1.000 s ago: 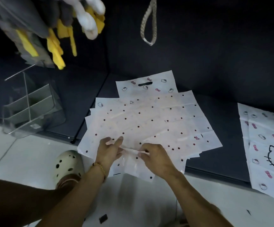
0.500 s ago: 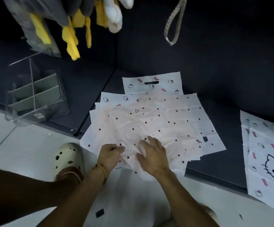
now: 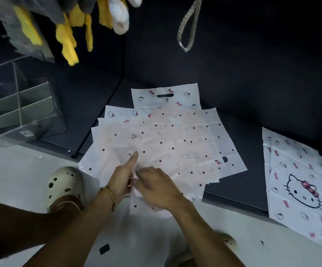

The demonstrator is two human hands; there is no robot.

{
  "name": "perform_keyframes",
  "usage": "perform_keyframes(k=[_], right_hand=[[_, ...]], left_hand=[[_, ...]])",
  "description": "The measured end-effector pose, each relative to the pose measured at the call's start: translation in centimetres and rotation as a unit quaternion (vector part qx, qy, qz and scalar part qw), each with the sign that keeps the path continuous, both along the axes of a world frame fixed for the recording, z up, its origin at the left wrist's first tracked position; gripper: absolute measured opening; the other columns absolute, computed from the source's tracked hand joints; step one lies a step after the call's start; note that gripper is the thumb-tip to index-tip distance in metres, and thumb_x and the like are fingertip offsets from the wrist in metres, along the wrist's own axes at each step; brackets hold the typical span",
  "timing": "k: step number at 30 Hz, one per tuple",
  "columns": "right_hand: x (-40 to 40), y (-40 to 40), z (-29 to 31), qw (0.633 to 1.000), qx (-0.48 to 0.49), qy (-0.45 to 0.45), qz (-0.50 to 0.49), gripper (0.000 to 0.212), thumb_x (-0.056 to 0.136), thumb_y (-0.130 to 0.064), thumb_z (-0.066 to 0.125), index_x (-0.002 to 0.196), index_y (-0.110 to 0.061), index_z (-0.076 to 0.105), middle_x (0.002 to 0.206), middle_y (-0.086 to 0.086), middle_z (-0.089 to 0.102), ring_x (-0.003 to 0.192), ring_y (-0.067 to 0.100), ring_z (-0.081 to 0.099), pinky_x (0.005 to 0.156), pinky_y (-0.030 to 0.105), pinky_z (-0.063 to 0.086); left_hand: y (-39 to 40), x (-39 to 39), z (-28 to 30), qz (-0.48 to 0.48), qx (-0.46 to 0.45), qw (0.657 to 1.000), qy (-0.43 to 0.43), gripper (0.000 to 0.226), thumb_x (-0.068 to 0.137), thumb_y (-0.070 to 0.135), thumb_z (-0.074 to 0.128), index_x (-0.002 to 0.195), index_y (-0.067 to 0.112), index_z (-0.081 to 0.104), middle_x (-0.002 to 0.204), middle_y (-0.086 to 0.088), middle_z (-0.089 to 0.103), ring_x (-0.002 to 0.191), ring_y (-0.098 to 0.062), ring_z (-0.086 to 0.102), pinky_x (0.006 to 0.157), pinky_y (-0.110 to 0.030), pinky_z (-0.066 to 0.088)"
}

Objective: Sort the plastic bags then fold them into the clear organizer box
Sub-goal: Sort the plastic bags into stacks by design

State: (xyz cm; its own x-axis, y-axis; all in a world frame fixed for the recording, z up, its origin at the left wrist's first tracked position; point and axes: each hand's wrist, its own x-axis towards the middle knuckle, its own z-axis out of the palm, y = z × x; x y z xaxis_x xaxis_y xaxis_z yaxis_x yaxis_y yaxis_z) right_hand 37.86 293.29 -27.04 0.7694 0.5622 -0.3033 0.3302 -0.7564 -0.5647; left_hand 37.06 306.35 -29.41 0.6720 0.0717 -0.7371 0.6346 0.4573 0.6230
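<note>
The left hand (image 3: 120, 182) lies flat, forefinger out, on the dotted bags (image 3: 175, 143); the right hand (image 3: 154, 187) pinches one edge. Better lift slowly, one bag only.

Both forearms are bare, with no sleeves showing. A beaded bracelet (image 3: 109, 193) of small amber-brown beads circles the wrist just behind the left hand (image 3: 120, 182); the right hand (image 3: 156, 187) wears nothing. Left of that bracelet sits a cream clog (image 3: 64, 183) (round holes across its top), with a second clog (image 3: 227, 242) below the right forearm.
</note>
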Motion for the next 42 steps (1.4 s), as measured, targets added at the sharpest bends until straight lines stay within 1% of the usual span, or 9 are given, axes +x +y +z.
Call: perform_keyframes(k=[3, 6, 12, 17, 26, 29, 36, 39, 42], right_hand=[[1.2, -1.2, -0.2, 0.981, 0.115, 0.074, -0.139, 0.027, 0.093, -0.038, 0.054, 0.108, -0.022, 0.070, 0.113, -0.005, 0.068, 0.105, 0.009, 0.060, 0.095, 0.027, 0.046], [3.9, -4.0, -1.3, 0.962, 0.038, -0.054, -0.264, 0.034, 0.093, -0.026, 0.057, 0.124, -0.013, 0.061, 0.125, 0.004, 0.062, 0.116, 0.019, 0.055, 0.101, 0.028, 0.041], [5.7, -5.5, -4.7, 0.956, -0.057, -0.103, -0.269, 0.055, 0.093, -0.028, 0.054, 0.142, -0.009, 0.039, 0.152, 0.008, 0.032, 0.141, 0.023, 0.024, 0.111, 0.033, 0.030], [4.5, -3.8, -7.3, 0.970, -0.129, -0.095, -0.184, 0.067, 0.096, -0.051, 0.041, 0.152, -0.020, 0.020, 0.161, 0.007, 0.005, 0.148, 0.025, 0.002, 0.118, 0.040, 0.012], [5.7, -5.4, -6.0, 0.952, -0.024, -0.142, -0.271, 0.022, 0.095, -0.015, 0.053, 0.109, -0.008, 0.069, 0.117, 0.007, 0.067, 0.114, 0.026, 0.056, 0.089, 0.037, 0.049], [6.0, -5.4, -4.6, 0.912, 0.074, -0.105, -0.389, 0.019, 0.094, -0.012, 0.052, 0.089, -0.007, 0.069, 0.083, 0.007, 0.070, 0.079, 0.023, 0.062, 0.069, 0.026, 0.044], [8.3, -5.1, 0.5, 0.786, 0.317, -0.038, -0.529, 0.014, 0.100, -0.020, 0.042, 0.098, -0.015, 0.055, 0.084, 0.000, 0.057, 0.080, 0.018, 0.054, 0.066, 0.023, 0.043], [8.2, -4.3, 3.2, 0.834, 0.298, -0.146, -0.442, 0.012, 0.102, -0.024, 0.038, 0.101, -0.019, 0.050, 0.079, -0.008, 0.056, 0.069, 0.003, 0.052, 0.063, 0.021, 0.041], [7.2, -1.3, 5.0, 0.939, 0.196, -0.214, -0.181, 0.015, 0.103, -0.029, 0.035, 0.102, -0.022, 0.048, 0.096, -0.005, 0.065, 0.080, 0.008, 0.056, 0.069, 0.027, 0.042]], left_hand=[[0.4, -0.3, -0.5, -0.014, 0.166, 0.986, -0.010, 0.006, 0.082, 0.002, 0.062, 0.084, 0.005, 0.067, 0.088, -0.015, 0.070, 0.085, -0.032, 0.065, 0.073, -0.036, 0.054], [2.3, -0.1, -0.4, -0.005, 0.268, 0.963, -0.010, 0.010, 0.082, -0.001, 0.065, 0.082, 0.009, 0.063, 0.077, 0.002, 0.063, 0.075, -0.019, 0.059, 0.062, -0.023, 0.044], [7.8, 0.0, 0.7, -0.004, 0.372, 0.928, 0.005, 0.034, 0.073, -0.002, 0.073, 0.105, 0.003, 0.066, 0.100, -0.007, 0.064, 0.093, -0.029, 0.060, 0.090, -0.040, 0.049], [10.6, -1.1, 1.7, 0.028, 0.326, 0.945, -0.002, 0.024, 0.075, -0.006, 0.070, 0.093, 0.010, 0.066, 0.089, -0.005, 0.065, 0.075, -0.021, 0.061, 0.068, -0.032, 0.050], [9.4, -2.1, 0.7, 0.073, 0.254, 0.963, 0.042, 0.007, 0.092, 0.009, 0.055, 0.093, 0.006, 0.061, 0.089, -0.012, 0.065, 0.078, -0.031, 0.062, 0.078, -0.041, 0.049], [8.9, -2.1, 0.5, 0.077, 0.259, 0.962, 0.039, 0.006, 0.092, 0.009, 0.054, 0.089, 0.012, 0.059, 0.079, -0.003, 0.060, 0.071, -0.023, 0.058, 0.072, -0.034, 0.045], [8.1, -2.4, 0.0, 0.060, 0.234, 0.969, 0.056, 0.014, 0.091, 0.002, 0.051, 0.085, 0.009, 0.062, 0.079, -0.009, 0.065, 0.074, -0.028, 0.062, 0.064, -0.032, 0.048], [7.0, -2.3, 0.5, 0.055, 0.217, 0.973, 0.053, 0.018, 0.087, -0.002, 0.053, 0.078, 0.010, 0.064, 0.077, -0.012, 0.067, 0.073, -0.031, 0.063, 0.068, -0.037, 0.053], [6.1, -1.8, 1.3, 0.078, 0.157, 0.984, 0.044, 0.018, 0.085, -0.008, 0.051, 0.093, 0.000, 0.065, 0.088, -0.020, 0.068, 0.080, -0.036, 0.064, 0.075, -0.044, 0.054]])
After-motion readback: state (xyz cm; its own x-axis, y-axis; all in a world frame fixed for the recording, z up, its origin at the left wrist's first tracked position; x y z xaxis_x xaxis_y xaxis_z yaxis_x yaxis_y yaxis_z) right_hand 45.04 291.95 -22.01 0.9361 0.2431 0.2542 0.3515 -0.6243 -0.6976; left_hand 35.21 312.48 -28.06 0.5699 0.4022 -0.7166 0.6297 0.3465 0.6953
